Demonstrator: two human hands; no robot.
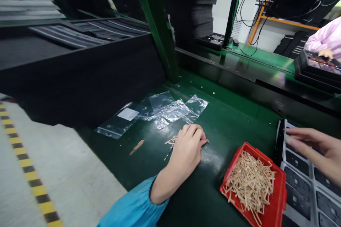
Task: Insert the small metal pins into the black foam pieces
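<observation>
My left hand (186, 145), in a blue sleeve, rests low over the green tabletop with its fingers curled together. A small tan bit shows at its fingertips, but what they pinch is mostly hidden. Thin tan strips (172, 140) lie beside this hand, near a slim dark-and-light stick (168, 154). At the right edge, my right hand (319, 149) reaches over a grey tray (310, 170) holding flat black parts, its fingers stretched out and no held thing visible. Between the hands stands a red bin (279, 188) heaped with tan strips (252, 181).
Clear plastic bags (170, 108), one with a white label, lie behind my left hand near a brown scrap (137, 147). A green post (157, 25) rises at the back. Black-draped trays (80, 39) stand left. A person in pink (325, 39) works across the bench.
</observation>
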